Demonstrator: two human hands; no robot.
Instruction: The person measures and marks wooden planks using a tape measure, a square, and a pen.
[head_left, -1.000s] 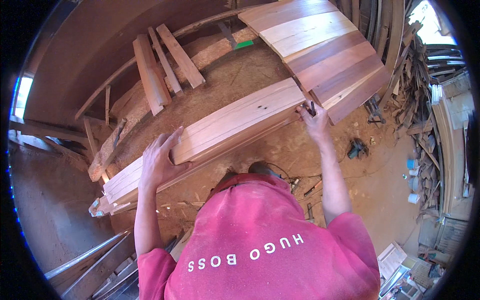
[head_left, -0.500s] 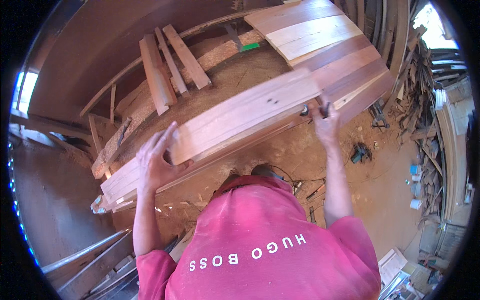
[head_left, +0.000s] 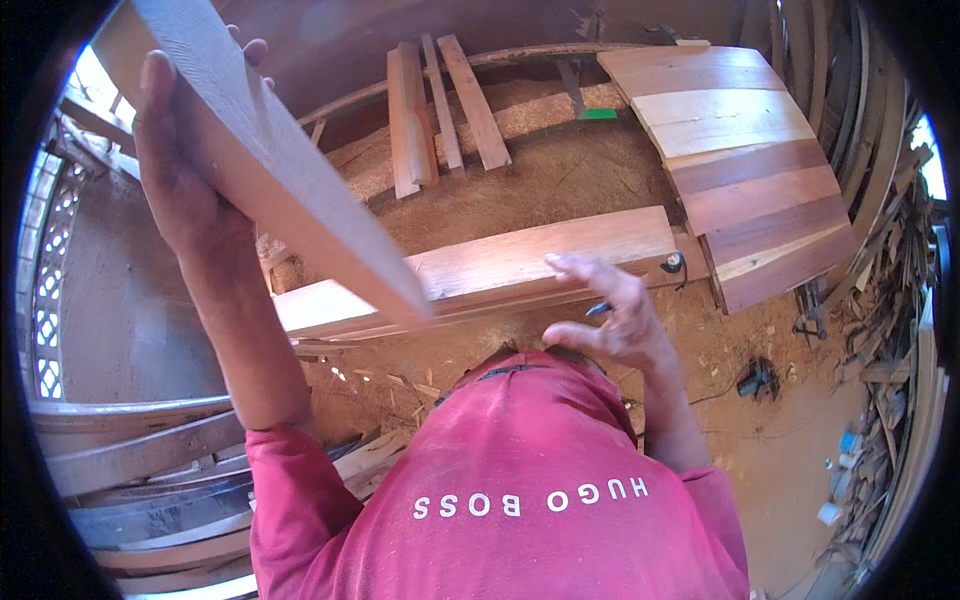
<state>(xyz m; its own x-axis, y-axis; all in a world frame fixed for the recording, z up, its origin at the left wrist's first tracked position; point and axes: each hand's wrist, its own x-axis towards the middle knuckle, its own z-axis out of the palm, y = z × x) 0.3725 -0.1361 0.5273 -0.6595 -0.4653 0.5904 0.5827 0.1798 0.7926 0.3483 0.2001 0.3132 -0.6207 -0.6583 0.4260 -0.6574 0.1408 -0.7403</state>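
My left hand (head_left: 190,190) grips a wooden board (head_left: 290,190), raised and tilted at the upper left, its lower end pointing toward the middle. Its fingers wrap round the board's edges. My right hand (head_left: 610,305) has its thumb and forefinger spread above the near edge of another plank. Tucked in that hand is a dark pen-like stick (head_left: 598,309) with a bluish end; how the other fingers hold it is partly hidden. That plank (head_left: 560,245) lies along the bench's near side, on top of more timber. At its right end sits a small round dark item (head_left: 672,262).
Several loose wood strips (head_left: 470,110) lie across the bench's far side. A square with a green handle (head_left: 600,113) rests beside them. Jointed boards (head_left: 750,170) form a panel at right, with a clamp (head_left: 810,308) under it. A power tool (head_left: 758,378) lies on the ground.
My left hand has lifted a board off the bench and swung it up to the left. My right hand has come away from the timber's right end. The view has shifted left.
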